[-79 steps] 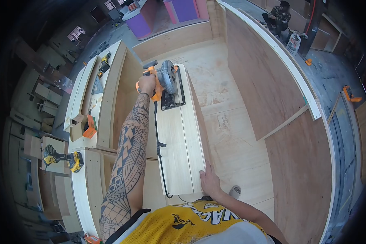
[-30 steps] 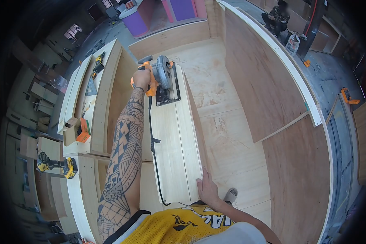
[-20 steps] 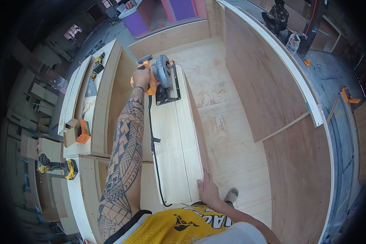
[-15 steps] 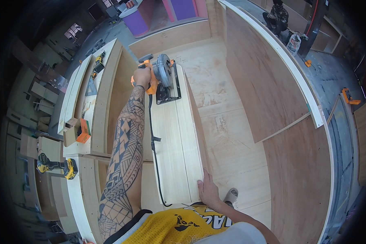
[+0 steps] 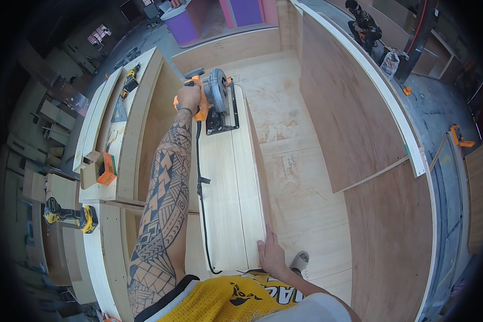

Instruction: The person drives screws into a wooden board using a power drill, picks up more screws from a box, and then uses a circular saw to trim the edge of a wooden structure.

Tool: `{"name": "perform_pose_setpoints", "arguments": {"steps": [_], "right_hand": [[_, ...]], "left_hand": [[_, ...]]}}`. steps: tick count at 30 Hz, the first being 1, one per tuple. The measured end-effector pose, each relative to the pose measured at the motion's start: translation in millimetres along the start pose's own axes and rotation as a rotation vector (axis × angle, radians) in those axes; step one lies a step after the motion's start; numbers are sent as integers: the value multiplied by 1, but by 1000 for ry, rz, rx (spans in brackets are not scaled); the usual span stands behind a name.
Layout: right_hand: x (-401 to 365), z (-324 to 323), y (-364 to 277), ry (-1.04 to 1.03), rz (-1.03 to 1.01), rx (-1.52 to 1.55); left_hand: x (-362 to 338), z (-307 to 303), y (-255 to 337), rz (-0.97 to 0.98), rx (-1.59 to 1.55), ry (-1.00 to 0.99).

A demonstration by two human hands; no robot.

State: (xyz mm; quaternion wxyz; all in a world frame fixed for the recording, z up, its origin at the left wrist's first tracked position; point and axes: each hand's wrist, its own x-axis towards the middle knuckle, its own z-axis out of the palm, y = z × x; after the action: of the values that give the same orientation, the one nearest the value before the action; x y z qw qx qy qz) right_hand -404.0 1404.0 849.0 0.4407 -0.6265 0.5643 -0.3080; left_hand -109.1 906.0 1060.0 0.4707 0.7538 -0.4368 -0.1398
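My left hand (image 5: 189,98) is wrapped around the rear handle of an orange and grey circular saw (image 5: 216,90). The saw's black base plate rests flat on the far part of a long pale wooden board (image 5: 222,182), which has a thin line running along its length. From the saw a black power cord (image 5: 199,161) trails down the board's left side toward me. At the near right corner my right hand (image 5: 271,253) grips the board's edge, thumb on top and fingers against the side. The blade's lower part is hidden.
On the wooden frame to the left lie a yellow and black cordless drill (image 5: 70,214), an orange box (image 5: 108,169), a metal square (image 5: 119,111) and another yellow tool (image 5: 130,80). A tall plywood panel (image 5: 354,107) stands at right. Beyond it a person (image 5: 365,27) crouches.
The view has shifted slightly. Both hands keep their holds, and the saw stays at nearly the same place on the board.
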Motion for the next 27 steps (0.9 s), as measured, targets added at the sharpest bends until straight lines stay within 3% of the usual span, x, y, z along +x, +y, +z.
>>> {"name": "perform_pose_setpoints", "arguments": {"steps": [9, 27], "right_hand": [[-9, 8, 11, 60, -67, -12], [-14, -1, -2, 10, 8, 13]], "left_hand": [[-1, 0, 0, 22, 27, -1], [1, -1, 2, 31, -14, -34]]}}
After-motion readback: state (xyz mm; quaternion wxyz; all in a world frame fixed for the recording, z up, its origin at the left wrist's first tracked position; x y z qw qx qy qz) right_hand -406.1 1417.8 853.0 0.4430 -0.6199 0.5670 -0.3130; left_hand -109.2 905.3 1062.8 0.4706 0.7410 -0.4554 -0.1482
